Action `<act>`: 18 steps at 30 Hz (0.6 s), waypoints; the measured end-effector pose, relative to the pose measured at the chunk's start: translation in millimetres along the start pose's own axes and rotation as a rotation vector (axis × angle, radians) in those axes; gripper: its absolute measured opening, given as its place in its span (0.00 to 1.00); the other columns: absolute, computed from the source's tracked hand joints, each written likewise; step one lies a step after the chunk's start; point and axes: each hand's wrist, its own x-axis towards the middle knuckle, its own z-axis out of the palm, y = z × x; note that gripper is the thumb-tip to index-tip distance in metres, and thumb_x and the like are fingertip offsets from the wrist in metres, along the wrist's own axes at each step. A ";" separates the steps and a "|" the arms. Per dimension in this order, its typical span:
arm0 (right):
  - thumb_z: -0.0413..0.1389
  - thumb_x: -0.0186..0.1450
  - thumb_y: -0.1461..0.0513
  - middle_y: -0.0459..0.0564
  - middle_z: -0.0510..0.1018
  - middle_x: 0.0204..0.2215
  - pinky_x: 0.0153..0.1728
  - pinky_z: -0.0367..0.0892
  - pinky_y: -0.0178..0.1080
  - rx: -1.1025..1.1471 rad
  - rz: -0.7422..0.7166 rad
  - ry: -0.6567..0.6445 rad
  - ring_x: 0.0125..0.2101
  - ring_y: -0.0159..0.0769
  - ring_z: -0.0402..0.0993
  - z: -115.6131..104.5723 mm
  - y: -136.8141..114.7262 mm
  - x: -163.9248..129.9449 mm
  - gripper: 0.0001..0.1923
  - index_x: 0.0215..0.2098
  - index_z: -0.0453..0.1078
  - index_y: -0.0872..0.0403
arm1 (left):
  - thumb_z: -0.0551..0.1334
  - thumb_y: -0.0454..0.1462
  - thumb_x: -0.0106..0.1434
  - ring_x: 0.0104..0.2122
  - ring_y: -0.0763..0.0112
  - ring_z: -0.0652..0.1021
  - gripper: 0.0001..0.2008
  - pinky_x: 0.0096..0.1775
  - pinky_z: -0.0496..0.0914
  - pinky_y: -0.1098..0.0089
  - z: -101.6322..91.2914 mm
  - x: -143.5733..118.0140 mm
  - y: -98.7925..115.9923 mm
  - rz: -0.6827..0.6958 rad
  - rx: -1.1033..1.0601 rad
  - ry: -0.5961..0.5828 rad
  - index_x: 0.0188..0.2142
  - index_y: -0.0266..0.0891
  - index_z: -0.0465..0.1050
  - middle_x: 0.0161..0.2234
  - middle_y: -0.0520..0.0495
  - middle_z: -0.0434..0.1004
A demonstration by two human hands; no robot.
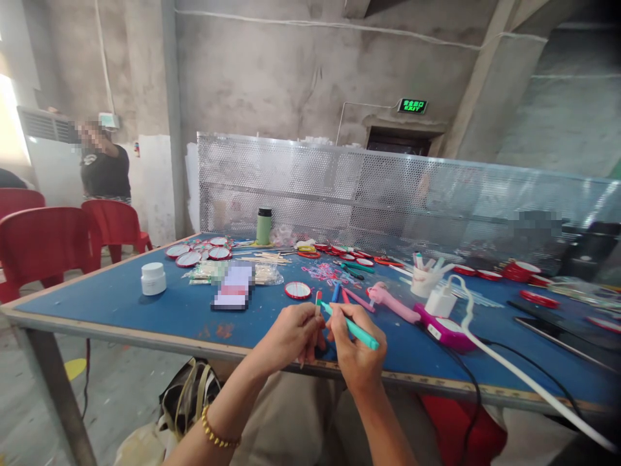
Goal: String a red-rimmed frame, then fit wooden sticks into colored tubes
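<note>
My left hand (295, 333) pinches a small, thin stick (318, 301) upright, its top coloured red with some green beside it. My right hand (359, 353) grips a teal marker pen (363, 335) like a writing tool, its tip pointed at the stick. Whether tip and stick touch is too small to tell. Just beyond the hands lie a blue marker (336, 293), two pink markers (361, 300) and a round disc (297, 290) with a red rim. The fingertips of my left hand are partly hidden.
A phone (233, 286), a white jar (153, 279), and a green bottle (264, 226) stand or lie on the blue table (116, 317). On the right are a pink-handled device (395, 304), a purple device (449, 331), a white cable (514, 375) and a cup of pens (423, 278). A person (104, 165) stands far left.
</note>
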 end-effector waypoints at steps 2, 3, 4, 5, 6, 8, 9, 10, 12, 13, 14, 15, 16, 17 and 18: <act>0.53 0.69 0.61 0.45 0.78 0.22 0.24 0.68 0.32 -0.010 -0.004 -0.004 0.21 0.31 0.75 -0.6 -0.6 0.3 0.09 0.32 0.71 0.54 | 0.55 0.51 0.66 0.14 0.77 0.69 0.20 0.15 0.61 0.78 0.3 -0.4 -0.4 0.002 0.001 0.000 0.28 0.38 0.65 0.20 0.54 0.69; 0.53 0.69 0.61 0.45 0.77 0.21 0.24 0.68 0.32 -0.013 -0.005 -0.006 0.21 0.30 0.74 -0.8 -0.7 0.2 0.10 0.31 0.71 0.54 | 0.55 0.51 0.66 0.14 0.77 0.69 0.20 0.15 0.61 0.78 0.5 -0.7 -0.4 0.001 0.001 0.000 0.28 0.38 0.65 0.20 0.54 0.69; 0.53 0.69 0.61 0.44 0.77 0.20 0.24 0.68 0.32 -0.014 -0.003 -0.007 0.20 0.30 0.73 -1.0 -0.5 -0.1 0.10 0.31 0.71 0.54 | 0.55 0.51 0.66 0.14 0.77 0.68 0.19 0.15 0.61 0.77 0.7 -1.0 -0.4 0.000 0.000 0.000 0.28 0.38 0.65 0.20 0.54 0.69; 0.53 0.69 0.61 0.44 0.76 0.20 0.23 0.67 0.31 -0.014 0.001 -0.008 0.19 0.30 0.73 -1.0 -0.3 -0.5 0.10 0.31 0.71 0.54 | 0.55 0.51 0.66 0.14 0.77 0.68 0.19 0.15 0.60 0.77 0.9 -1.2 -0.3 -0.001 -0.002 0.000 0.28 0.38 0.65 0.19 0.54 0.69; 0.53 0.69 0.61 0.44 0.76 0.20 0.23 0.67 0.31 -0.011 0.005 -0.005 0.19 0.29 0.72 -0.9 0.1 -1.1 0.10 0.31 0.71 0.54 | 0.55 0.51 0.66 0.13 0.77 0.68 0.19 0.15 0.60 0.77 1.1 -1.3 -0.2 -0.001 -0.004 0.000 0.28 0.38 0.65 0.19 0.54 0.69; 0.53 0.69 0.61 0.44 0.76 0.20 0.22 0.67 0.31 -0.001 0.016 0.010 0.19 0.29 0.72 -0.5 0.8 -2.2 0.10 0.31 0.72 0.54 | 0.55 0.50 0.66 0.13 0.77 0.68 0.19 0.15 0.60 0.77 1.1 -1.2 0.1 -0.002 -0.004 0.002 0.28 0.38 0.65 0.20 0.54 0.70; 0.53 0.69 0.61 0.44 0.77 0.21 0.21 0.66 0.31 0.007 0.022 0.019 0.19 0.30 0.73 -0.3 1.0 -2.8 0.10 0.32 0.72 0.54 | 0.55 0.50 0.66 0.14 0.77 0.69 0.19 0.15 0.60 0.77 0.9 -1.1 0.3 -0.002 -0.005 0.004 0.28 0.38 0.65 0.20 0.53 0.71; 0.53 0.69 0.61 0.44 0.77 0.21 0.21 0.66 0.31 0.015 0.026 0.024 0.20 0.30 0.74 -0.2 1.0 -3.2 0.09 0.32 0.72 0.54 | 0.55 0.50 0.66 0.14 0.77 0.69 0.19 0.15 0.61 0.77 0.7 -0.9 0.5 -0.002 -0.007 0.005 0.28 0.38 0.65 0.21 0.53 0.71; 0.53 0.69 0.61 0.45 0.78 0.21 0.20 0.66 0.31 0.031 0.029 0.017 0.20 0.30 0.74 -0.2 0.4 -3.7 0.09 0.33 0.73 0.54 | 0.55 0.50 0.67 0.14 0.77 0.69 0.18 0.15 0.61 0.78 0.3 -0.8 1.0 -0.002 -0.006 0.007 0.28 0.38 0.65 0.20 0.53 0.70; 0.53 0.69 0.61 0.45 0.78 0.21 0.19 0.65 0.31 0.037 0.027 0.006 0.20 0.31 0.75 -0.3 -0.2 -3.7 0.09 0.33 0.73 0.54 | 0.55 0.50 0.67 0.14 0.77 0.68 0.19 0.15 0.60 0.78 0.1 -0.9 1.3 0.000 -0.004 0.007 0.28 0.38 0.65 0.19 0.54 0.69; 0.53 0.69 0.61 0.45 0.77 0.21 0.19 0.65 0.30 0.042 0.024 -0.003 0.20 0.31 0.74 -0.5 -0.9 -3.6 0.09 0.32 0.73 0.54 | 0.55 0.50 0.67 0.14 0.78 0.68 0.19 0.15 0.60 0.78 -0.1 -1.1 1.5 0.003 0.000 0.007 0.28 0.38 0.65 0.19 0.54 0.68; 0.53 0.69 0.61 0.45 0.77 0.21 0.19 0.65 0.30 0.046 0.020 -0.012 0.20 0.30 0.74 -0.7 -1.6 -3.4 0.09 0.32 0.72 0.54 | 0.55 0.50 0.67 0.14 0.78 0.68 0.19 0.15 0.60 0.78 -0.1 -1.3 1.7 0.006 0.004 0.007 0.28 0.38 0.65 0.18 0.55 0.68; 0.53 0.69 0.61 0.44 0.77 0.20 0.19 0.66 0.30 0.050 0.015 -0.019 0.19 0.30 0.74 -0.8 -2.3 -3.1 0.09 0.32 0.72 0.54 | 0.55 0.50 0.67 0.13 0.78 0.68 0.19 0.15 0.60 0.78 -0.1 -1.5 1.8 0.008 0.005 0.008 0.28 0.38 0.65 0.18 0.55 0.67; 0.53 0.69 0.61 0.44 0.76 0.20 0.19 0.66 0.30 0.054 0.008 -0.023 0.19 0.30 0.74 -1.0 -2.7 -2.8 0.09 0.32 0.72 0.54 | 0.55 0.50 0.67 0.13 0.78 0.68 0.19 0.15 0.60 0.78 -0.1 -1.7 1.8 0.009 0.006 0.009 0.28 0.38 0.65 0.18 0.55 0.67; 0.53 0.69 0.62 0.44 0.76 0.20 0.19 0.66 0.30 0.058 0.000 -0.025 0.19 0.30 0.73 -1.1 -3.0 -2.5 0.09 0.32 0.72 0.54 | 0.55 0.50 0.67 0.13 0.78 0.68 0.19 0.15 0.60 0.78 0.0 -1.8 1.8 0.009 0.007 0.011 0.28 0.38 0.65 0.18 0.55 0.68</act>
